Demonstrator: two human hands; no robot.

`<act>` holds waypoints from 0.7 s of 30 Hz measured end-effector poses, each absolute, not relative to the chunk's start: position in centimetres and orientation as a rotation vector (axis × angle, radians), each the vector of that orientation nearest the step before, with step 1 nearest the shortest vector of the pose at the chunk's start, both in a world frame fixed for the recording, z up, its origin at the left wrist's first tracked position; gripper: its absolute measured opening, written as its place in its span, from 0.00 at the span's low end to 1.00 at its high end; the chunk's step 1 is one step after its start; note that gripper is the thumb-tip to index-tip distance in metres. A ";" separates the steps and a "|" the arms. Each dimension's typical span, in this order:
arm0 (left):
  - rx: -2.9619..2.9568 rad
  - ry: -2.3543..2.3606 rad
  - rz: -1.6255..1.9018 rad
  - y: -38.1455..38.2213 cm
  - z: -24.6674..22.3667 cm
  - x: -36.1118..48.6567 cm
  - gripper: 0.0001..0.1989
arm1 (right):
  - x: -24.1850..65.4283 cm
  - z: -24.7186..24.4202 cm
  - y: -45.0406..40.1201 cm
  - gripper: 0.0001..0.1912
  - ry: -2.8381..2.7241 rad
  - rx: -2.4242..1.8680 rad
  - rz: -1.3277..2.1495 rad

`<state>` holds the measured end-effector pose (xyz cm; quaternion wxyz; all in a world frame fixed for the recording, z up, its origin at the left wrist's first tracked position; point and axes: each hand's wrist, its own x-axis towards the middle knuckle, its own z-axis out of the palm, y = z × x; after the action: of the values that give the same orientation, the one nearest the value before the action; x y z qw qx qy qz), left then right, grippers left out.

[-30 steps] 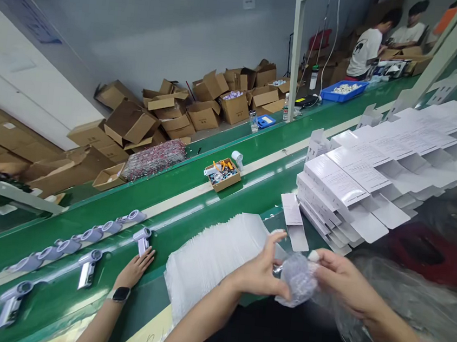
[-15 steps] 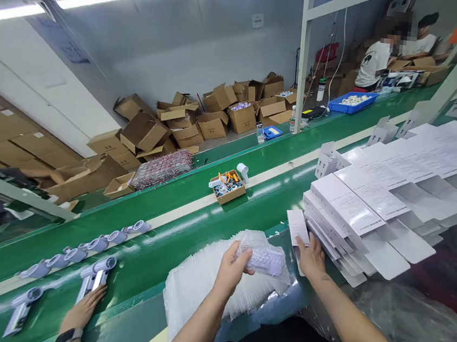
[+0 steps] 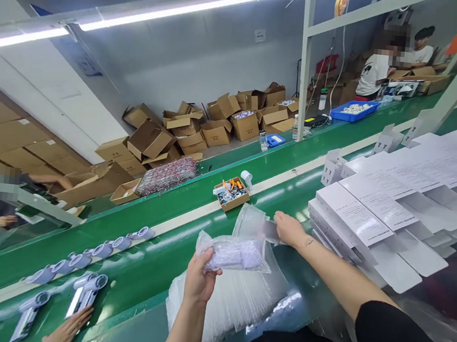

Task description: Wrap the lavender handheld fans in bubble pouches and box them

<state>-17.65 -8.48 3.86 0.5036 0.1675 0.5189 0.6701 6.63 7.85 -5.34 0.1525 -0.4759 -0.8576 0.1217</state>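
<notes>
My left hand [image 3: 199, 279] grips one end of a clear bubble-wrap bag [image 3: 236, 253] with a lavender plastic item inside, its exact kind blurred by the wrap. Below it a fanned stack of white bubble-wrap bags [image 3: 235, 302] lies on the bench. Beyond the held bag, my right hand [image 3: 290, 229] is closed, pinching a thin leaflet-like piece [image 3: 271, 231] that motion smears. A pale translucent sheet [image 3: 250, 222] shows beside that piece; whether the two are joined I cannot tell. White printed cartons [image 3: 365, 212] with open flaps are piled right of my right hand.
Lavender-and-white hair-dryer-like devices [image 3: 87, 292] lie on the green conveyor [image 3: 153, 261], where another person's hand [image 3: 68, 331] touches one. A small parts box [image 3: 232, 194] stands ahead. Brown cartons [image 3: 216, 129] and a blue tray [image 3: 353, 111] are farther back, with co-workers beyond.
My right hand has left the spot beside the cartons and moved left and away from me, carrying a thin piece. My left hand has shifted left with the bagged item, now held more level.
</notes>
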 end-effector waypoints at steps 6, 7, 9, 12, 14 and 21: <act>0.283 1.138 1.612 -6.3 2.6 -15.7 0.16 | 6.6 -5.9 2.6 0.26 -2.266 -1.355 0.472; 0.328 1.143 1.582 -5.8 2.1 -14.8 0.18 | 6.8 -6.6 1.6 0.25 -2.249 -1.335 0.511; 0.455 1.203 1.515 -4.8 1.2 -13.2 0.20 | 7.4 -7.7 0.2 0.24 -2.203 -1.300 0.590; 0.766 1.437 1.387 -4.3 0.9 -12.0 0.19 | 8.6 -8.4 -0.9 0.25 -2.157 -1.219 0.725; 1.105 1.671 1.199 -4.6 1.6 -11.7 0.15 | 9.5 -8.5 -1.1 0.26 -2.164 -1.139 0.842; 2.003 2.017 0.246 -3.3 3.1 -6.4 0.15 | 10.1 -9.8 -2.1 0.33 -1.988 -1.145 1.083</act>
<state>-6.45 -3.26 3.09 0.1438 0.6947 0.6996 0.0854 10.08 -2.08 -9.75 0.2976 -0.4309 -0.7481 0.4074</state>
